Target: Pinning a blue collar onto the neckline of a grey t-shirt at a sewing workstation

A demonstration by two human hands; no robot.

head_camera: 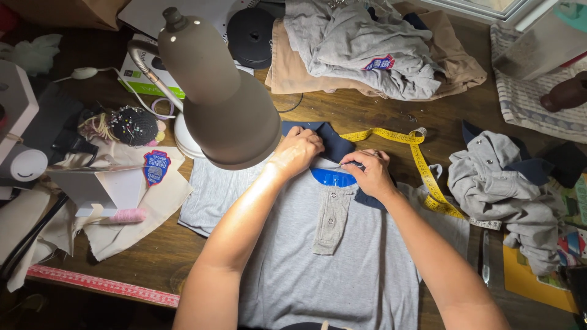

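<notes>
1. Head view: grey polo shirt lies flat, front up, on the wooden table, with its dark navy collar pointing away from the person.
2. Left hand is curled, knuckles up, pressing on the collar's left half at the neckline; fingers bent, seemingly pinching fabric, though the grip itself is hidden under the hand.
3. Right hand pinches the collar edge at the neck opening between thumb and fingertips. A thin pale glint shows at the fingertips; too small to tell whether it is a pin or a needle.
4. Blue neck lining shows between the hands; the button placket hangs below it.
5. Nearby: yellow tape measure just right of the collar, pincushion well to the left, desk lamp over the left forearm, second grey shirt crumpled at right.
6. Judgement: the step in hand is aligning or fixing the collar to the neckline. The next move likely calls for holding both layers taut and matched while the right fingertips work along the seam.
</notes>
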